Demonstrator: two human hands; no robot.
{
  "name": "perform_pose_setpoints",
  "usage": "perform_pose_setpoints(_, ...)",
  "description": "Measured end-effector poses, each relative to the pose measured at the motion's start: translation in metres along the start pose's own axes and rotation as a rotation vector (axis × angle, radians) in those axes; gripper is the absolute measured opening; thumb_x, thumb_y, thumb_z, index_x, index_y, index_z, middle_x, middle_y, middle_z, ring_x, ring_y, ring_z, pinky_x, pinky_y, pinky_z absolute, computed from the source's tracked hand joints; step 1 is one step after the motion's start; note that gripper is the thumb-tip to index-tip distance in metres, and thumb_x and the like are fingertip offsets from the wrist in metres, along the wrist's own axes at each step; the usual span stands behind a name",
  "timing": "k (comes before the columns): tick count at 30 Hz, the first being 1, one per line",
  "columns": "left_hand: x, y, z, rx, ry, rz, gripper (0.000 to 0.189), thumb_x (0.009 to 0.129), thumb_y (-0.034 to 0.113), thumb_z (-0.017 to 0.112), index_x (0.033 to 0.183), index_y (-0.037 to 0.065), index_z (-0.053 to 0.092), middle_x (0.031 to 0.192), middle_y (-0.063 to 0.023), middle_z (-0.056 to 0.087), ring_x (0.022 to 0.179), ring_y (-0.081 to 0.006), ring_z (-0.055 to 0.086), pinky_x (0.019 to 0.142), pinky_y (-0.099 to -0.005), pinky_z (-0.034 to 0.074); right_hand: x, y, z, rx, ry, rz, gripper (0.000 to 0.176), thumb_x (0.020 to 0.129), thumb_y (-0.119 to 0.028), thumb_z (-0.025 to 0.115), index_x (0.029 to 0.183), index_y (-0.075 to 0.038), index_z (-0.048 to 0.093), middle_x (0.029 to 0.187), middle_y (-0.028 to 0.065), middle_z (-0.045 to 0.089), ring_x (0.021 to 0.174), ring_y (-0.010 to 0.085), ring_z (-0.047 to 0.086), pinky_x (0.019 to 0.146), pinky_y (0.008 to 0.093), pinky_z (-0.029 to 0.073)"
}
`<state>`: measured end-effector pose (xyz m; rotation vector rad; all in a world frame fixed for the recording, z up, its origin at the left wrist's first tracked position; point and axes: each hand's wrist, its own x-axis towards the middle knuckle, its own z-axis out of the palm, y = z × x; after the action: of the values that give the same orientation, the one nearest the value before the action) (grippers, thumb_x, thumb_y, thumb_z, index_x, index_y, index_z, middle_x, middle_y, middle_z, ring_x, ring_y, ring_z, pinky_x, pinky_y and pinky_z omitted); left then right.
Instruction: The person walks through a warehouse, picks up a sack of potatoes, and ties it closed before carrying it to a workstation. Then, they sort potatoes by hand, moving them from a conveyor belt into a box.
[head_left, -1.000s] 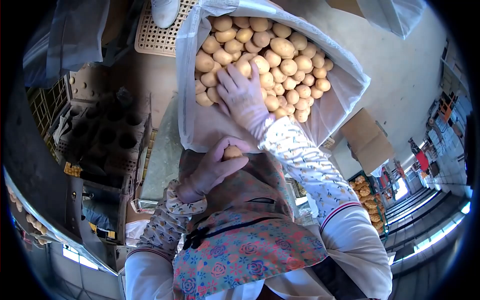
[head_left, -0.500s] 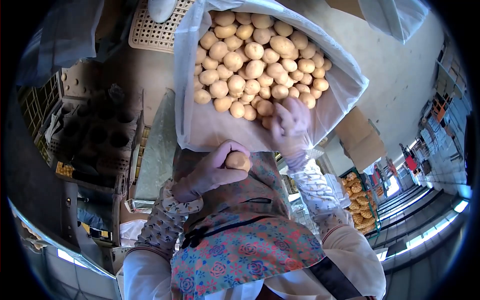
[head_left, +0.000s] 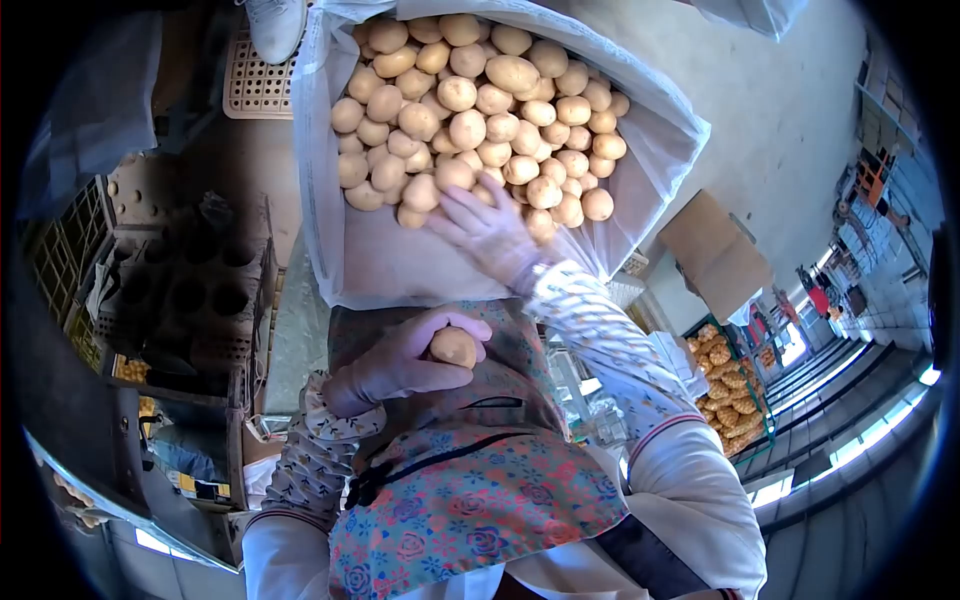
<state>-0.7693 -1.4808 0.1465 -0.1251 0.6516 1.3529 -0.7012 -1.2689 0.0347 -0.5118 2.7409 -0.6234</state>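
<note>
A pile of potatoes (head_left: 465, 130) fills the back of a bin lined with white translucent plastic sheeting (head_left: 400, 265). My left hand (head_left: 405, 360), gloved, is closed around a single potato (head_left: 454, 347) in front of my apron, just outside the near edge of the liner. My right hand (head_left: 492, 232), also gloved and slightly blurred, lies over the front edge of the pile. Its fingers are spread and touch the potatoes; no potato shows clearly gripped in it.
An open cardboard box (head_left: 715, 255) stands right of the bin. Beyond it are several filled mesh bags (head_left: 725, 390). A dark machine with round holes (head_left: 190, 275) is at left. A perforated crate (head_left: 255, 85) and a white shoe (head_left: 272, 28) appear at top left.
My right hand has moved left along the front of the pile, its fingers going from curled to spread. My left hand still holds its potato. The whole view has shifted slightly.
</note>
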Motion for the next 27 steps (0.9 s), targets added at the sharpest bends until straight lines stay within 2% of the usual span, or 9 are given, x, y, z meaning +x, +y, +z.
perform_pose_setpoints(3, 0.0, 0.0, 0.002, -0.011, 0.027, 0.055, 0.046, 0.084, 0.004, 0.067, 0.126, 0.005, 0.049, 0.116, -0.0088, 0.057, 0.105, -0.0163, 0.058, 0.093, -0.0324, 0.046, -0.043, 0.018, -0.025, 0.084, -0.075, 0.196, 0.022, 0.081, -0.023, 0.066, 0.1, -0.01, 0.066, 0.123, 0.0121, 0.056, 0.119, 0.0313, 0.052, 0.105, 0.0509, 0.038)
perform_pose_setpoints(7, 0.001, 0.001, 0.003, -0.081, 0.046, 0.015, 0.05, 0.084, 0.003, 0.064, 0.13, 0.005, 0.045, 0.122, -0.0099, 0.054, 0.109, -0.0172, 0.057, 0.097, -0.0331, 0.044, -0.058, 0.033, -0.061, -0.029, -0.083, 0.293, 0.023, 0.079, -0.023, 0.069, 0.095, -0.007, 0.065, 0.122, 0.014, 0.056, 0.116, 0.0347, 0.052, 0.103, 0.0514, 0.038)
perform_pose_setpoints(11, 0.0, -0.005, -0.001, -0.062, 0.067, 0.073, 0.052, 0.084, 0.003, 0.063, 0.131, 0.005, 0.044, 0.126, -0.0097, 0.051, 0.111, -0.0179, 0.056, 0.098, -0.0328, 0.044, -0.04, 0.053, -0.061, -0.016, 0.285, 0.525, 0.021, 0.078, -0.017, 0.07, 0.096, -0.008, 0.065, 0.103, 0.0098, 0.062, 0.104, 0.0333, 0.055, 0.096, 0.0475, 0.041)
perform_pose_setpoints(15, -0.001, -0.007, -0.003, -0.084, 0.103, 0.105, 0.051, 0.083, 0.002, 0.062, 0.131, 0.005, 0.043, 0.127, -0.0084, 0.05, 0.109, -0.0173, 0.057, 0.095, -0.0309, 0.045, 0.065, 0.068, -0.076, 0.073, 0.462, 0.205, 0.026, 0.079, -0.02, 0.069, 0.102, -0.009, 0.065, 0.102, 0.0112, 0.061, 0.103, 0.0315, 0.056, 0.093, 0.0462, 0.041)
perform_pose_setpoints(19, -0.003, -0.001, -0.003, -0.184, 0.153, 0.119, 0.048, 0.085, 0.001, 0.061, 0.129, 0.005, 0.044, 0.126, -0.0097, 0.05, 0.107, -0.0194, 0.057, 0.095, -0.0333, 0.046, 0.126, 0.088, -0.029, -0.019, 0.373, 0.326, 0.042, 0.081, -0.035, 0.065, 0.116, -0.013, 0.06, 0.111, 0.0132, 0.055, 0.108, 0.031, 0.051, 0.098, 0.0529, 0.035)
perform_pose_setpoints(20, -0.005, 0.001, -0.002, -0.212, 0.174, 0.111, 0.047, 0.086, 0.002, 0.059, 0.13, 0.004, 0.043, 0.127, -0.0111, 0.05, 0.109, -0.0206, 0.057, 0.096, -0.0347, 0.046, 0.124, 0.062, -0.043, -0.123, 0.339, 0.274, 0.057, 0.08, -0.041, 0.066, 0.129, -0.014, 0.054, 0.122, 0.0164, 0.055, 0.114, 0.0345, 0.05, 0.099, 0.0515, 0.036)
perform_pose_setpoints(21, -0.007, 0.003, -0.002, -0.239, 0.193, 0.107, 0.047, 0.087, 0.003, 0.057, 0.131, 0.004, 0.042, 0.127, -0.0124, 0.05, 0.111, -0.0218, 0.057, 0.098, -0.0362, 0.046, 0.106, 0.062, -0.023, -0.232, 0.368, 0.263, 0.051, 0.078, -0.038, 0.066, 0.123, -0.016, 0.057, 0.126, 0.0145, 0.051, 0.119, 0.0351, 0.045, 0.101, 0.0573, 0.032)
perform_pose_setpoints(23, -0.01, 0.008, -0.003, -0.274, 0.238, 0.103, 0.045, 0.089, 0.005, 0.054, 0.132, 0.003, 0.041, 0.127, -0.0143, 0.051, 0.112, -0.0236, 0.056, 0.099, -0.0381, 0.046, 0.076, 0.022, -0.03, -0.239, 0.222, 0.411, 0.05, 0.079, -0.038, 0.066, 0.124, -0.018, 0.058, 0.132, 0.0152, 0.049, 0.124, 0.0373, 0.042, 0.103, 0.0573, 0.031)
perform_pose_setpoints(27, -0.013, 0.015, -0.006, -0.294, 0.312, 0.137, 0.04, 0.094, 0.01, 0.049, 0.133, 0.003, 0.041, 0.127, -0.0166, 0.051, 0.112, -0.0257, 0.056, 0.099, -0.0399, 0.047, -0.009, -0.027, -0.015, 0.028, 0.084, 0.387, 0.052, 0.08, -0.03, 0.068, 0.127, -0.012, 0.058, 0.138, 0.0172, 0.046, 0.127, 0.0387, 0.041, 0.104, 0.0541, 0.033)
